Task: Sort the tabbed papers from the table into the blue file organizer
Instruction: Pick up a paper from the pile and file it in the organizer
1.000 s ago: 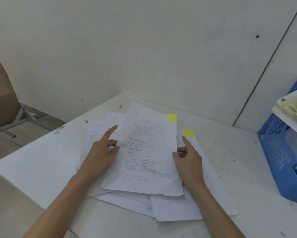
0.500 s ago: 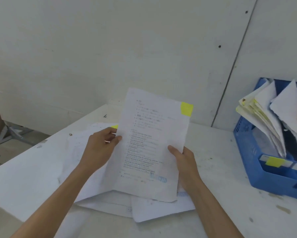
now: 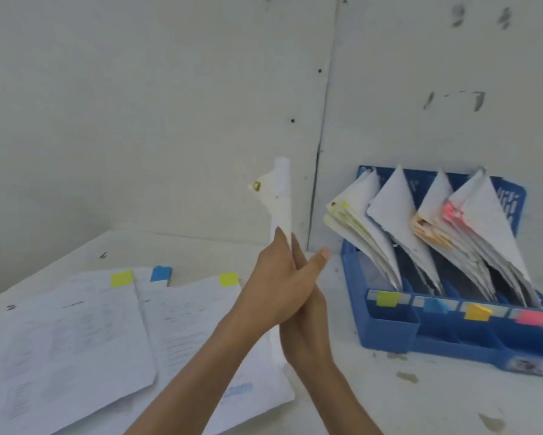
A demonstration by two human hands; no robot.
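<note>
I hold one yellow-tabbed paper (image 3: 281, 202) upright and edge-on, lifted off the table, left of the blue file organizer (image 3: 389, 337). My left hand (image 3: 279, 284) pinches it between fingers and thumb. My right hand (image 3: 306, 334) grips its lower part just below, partly hidden behind the left hand. The organizer stands at the right against the wall, with yellow (image 3: 387, 299), blue, orange and pink labels along its front and leaning stacks of papers (image 3: 395, 208) in its slots. More tabbed papers (image 3: 75, 334) lie on the table at the left, showing two yellow tabs and a blue tab (image 3: 161, 274).
The white table (image 3: 420, 397) is stained and meets a white wall corner behind the organizer. Bare table surface lies in front of the organizer and between it and the paper pile.
Both hands lifted the top yellow-tabbed sheet off the pile and turned it edge-on, moving right toward the organizer. My view swung right, so the whole organizer now shows.
</note>
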